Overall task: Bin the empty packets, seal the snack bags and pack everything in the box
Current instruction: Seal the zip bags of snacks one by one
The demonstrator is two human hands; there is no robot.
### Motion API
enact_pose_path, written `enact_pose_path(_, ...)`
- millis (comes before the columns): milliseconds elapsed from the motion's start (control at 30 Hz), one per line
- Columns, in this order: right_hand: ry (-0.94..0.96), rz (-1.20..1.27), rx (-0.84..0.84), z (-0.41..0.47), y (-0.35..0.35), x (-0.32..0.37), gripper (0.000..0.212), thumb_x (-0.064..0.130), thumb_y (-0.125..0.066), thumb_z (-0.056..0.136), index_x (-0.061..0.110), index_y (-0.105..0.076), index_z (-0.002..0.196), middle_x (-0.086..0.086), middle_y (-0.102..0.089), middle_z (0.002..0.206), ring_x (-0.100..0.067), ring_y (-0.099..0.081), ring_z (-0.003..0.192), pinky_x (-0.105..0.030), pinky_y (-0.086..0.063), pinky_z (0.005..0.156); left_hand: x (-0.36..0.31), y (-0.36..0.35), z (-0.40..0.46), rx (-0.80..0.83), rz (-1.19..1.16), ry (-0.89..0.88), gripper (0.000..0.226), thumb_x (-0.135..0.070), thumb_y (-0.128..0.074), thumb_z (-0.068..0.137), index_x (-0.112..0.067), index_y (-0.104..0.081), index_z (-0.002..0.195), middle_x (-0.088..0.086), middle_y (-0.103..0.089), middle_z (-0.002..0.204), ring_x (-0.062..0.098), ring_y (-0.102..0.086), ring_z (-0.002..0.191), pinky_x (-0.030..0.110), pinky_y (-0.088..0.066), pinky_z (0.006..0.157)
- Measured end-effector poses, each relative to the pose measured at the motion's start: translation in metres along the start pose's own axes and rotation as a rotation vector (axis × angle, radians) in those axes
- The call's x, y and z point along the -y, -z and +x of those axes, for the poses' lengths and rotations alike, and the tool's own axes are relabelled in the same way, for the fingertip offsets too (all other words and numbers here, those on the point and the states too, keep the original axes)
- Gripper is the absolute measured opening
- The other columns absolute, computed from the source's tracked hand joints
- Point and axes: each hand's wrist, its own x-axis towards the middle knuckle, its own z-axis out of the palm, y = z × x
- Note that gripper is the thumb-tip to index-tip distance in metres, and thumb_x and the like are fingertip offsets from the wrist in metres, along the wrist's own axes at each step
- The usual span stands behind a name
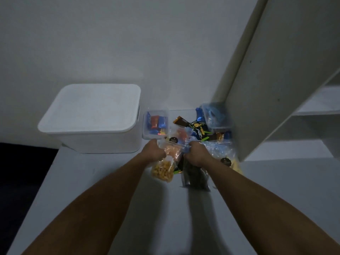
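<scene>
Clear plastic, zip-top: snack bag (pixel 162 169) of orange-yellow pieces, held at centre frame just above the table. Left hand (pixel 155 150) pinches the bag's top edge at one end. Right hand (pixel 196 153) is curled at the other end of that edge; it seems also to hold a dark bag (pixel 195 178) that hangs below it, though which bag its fingers actually clamp cannot be told.

Step in hand, as judged: sealing the bag. Advice: keep the top strip taut between both hands, press air out first, then run finger and thumb along the whole strip; check the corners, where a zip tends to stay open.

White lidded box (pixel 92 116), left of centre, lid on; it will need opening before packing.

Small clear tub (pixel 155 123) of wrapped sweets, just right of the box. Second clear tub (pixel 217 116) with blue contents, further right. Loose packets (pixel 199 130), dark and blue, heaped between and below the tubs.

Surface: pale grey table (pixel 114 190), matt. Room: dim, plain white wall (pixel 110 43) in the upper frame; white shelving (pixel 276 89) leaning into the right side.
</scene>
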Motion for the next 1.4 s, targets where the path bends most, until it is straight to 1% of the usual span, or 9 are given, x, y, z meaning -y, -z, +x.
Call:
enact_pose_path(200,-0.073,0.082,-0.01,0.03,-0.012,-0.013,0.01,0.01,-0.056,0.092,0.006,-0.066,0.094,-0.007,-0.064,0.089,-0.021,-0.063,0.088,-0.036,-0.054,0.084,0.003,-0.008,0.027,0.055,-0.07,0.015,0.017,-0.001,-0.064,0.081,-0.007,-0.058,0.096,0.005,-0.06,0.088,0.015,-0.059,0.078,0.022,-0.048,0.064)
enact_pose_path(367,-0.112,0.157,-0.095,0.035,-0.014,-0.012,0.012,0.011,-0.06,0.091,0.01,-0.072,0.089,-0.006,-0.07,0.091,-0.018,-0.065,0.088,-0.036,-0.054,0.087,0.012,-0.004,0.035,-0.14,-0.101,0.031,0.019,0.009,-0.056,0.073,-0.004,-0.05,0.06,0.007,-0.047,0.062,0.017,-0.045,0.057,0.025,-0.04,0.053)
enact_pose_path(533,-0.098,0.278,-0.161,0.027,-0.013,-0.001,0.018,0.007,-0.062,0.089,0.016,-0.072,0.075,-0.004,-0.072,0.085,-0.019,-0.068,0.084,-0.043,-0.057,0.085,0.022,0.012,0.024,-0.259,-0.289,0.005,0.018,0.008,-0.062,0.076,-0.006,-0.067,0.066,0.012,-0.061,0.068,0.022,-0.056,0.063,0.033,-0.051,0.065)
enact_pose_path(633,-0.059,0.311,-0.186,0.017,-0.013,0.008,0.016,0.005,-0.062,0.089,0.013,-0.072,0.078,-0.005,-0.072,0.085,-0.018,-0.069,0.083,-0.043,-0.059,0.083,0.028,0.02,0.014,-0.278,-0.406,0.025,0.012,0.002,-0.071,0.077,-0.004,-0.072,0.087,0.006,-0.065,0.072,0.02,-0.06,0.066,0.033,-0.052,0.07)
enact_pose_path(833,0.037,0.415,-0.238,-0.009,-0.015,0.034,0.031,-0.003,-0.06,0.089,0.002,-0.064,0.119,0.003,-0.066,0.085,0.002,-0.063,0.061,-0.01,-0.052,0.053,0.043,0.03,-0.014,-0.271,-0.558,0.011,0.015,0.004,-0.072,0.076,-0.004,-0.072,0.09,0.01,-0.07,0.08,0.022,-0.065,0.072,0.032,-0.056,0.071)
enact_pose_path(967,0.172,0.285,-0.325,-0.023,-0.019,0.046,0.013,0.007,-0.07,0.083,0.019,-0.073,0.08,-0.001,-0.063,0.13,-0.013,-0.064,0.108,-0.036,-0.055,0.091,0.049,0.041,-0.038,-0.311,-0.571,-0.055,0.013,0.006,-0.07,0.078,0.003,-0.073,0.09,0.015,-0.073,0.085,0.018,-0.066,0.071,0.021,-0.053,0.062)
enact_pose_path(1067,0.223,0.322,-0.4,-0.034,-0.018,0.054,0.01,0.008,-0.07,0.085,0.015,-0.076,0.089,-0.003,-0.073,0.107,-0.016,-0.068,0.101,-0.029,-0.054,0.087,0.052,0.052,-0.052,-0.364,-0.548,-0.138,0.014,0.005,-0.071,0.077,0.004,-0.074,0.09,0.013,-0.073,0.084,0.016,-0.067,0.072,0.021,-0.054,0.07)
enact_pose_path(1200,0.264,0.43,-0.536,-0.049,-0.011,0.074,0.012,0.008,-0.069,0.085,0.014,-0.077,0.09,0.006,-0.073,0.081,-0.016,-0.071,0.079,-0.043,-0.06,0.079,0.051,0.068,-0.065,-0.429,-0.547,-0.205,0.013,0.003,-0.074,0.075,0.0,-0.075,0.087,0.007,-0.072,0.078,0.012,-0.065,0.07,0.019,-0.052,0.073)
enact_pose_path(1400,0.315,0.483,-0.556,-0.059,-0.007,0.096,0.009,0.009,-0.07,0.084,0.015,-0.077,0.087,0.011,-0.069,0.077,-0.016,-0.07,0.078,-0.043,-0.06,0.076,0.045,0.093,-0.075,-0.472,-0.555,-0.268,0.02,0.0,-0.076,0.075,-0.02,-0.074,0.073,-0.012,-0.07,0.067,-0.002,-0.065,0.065,0.01,-0.05,0.068)
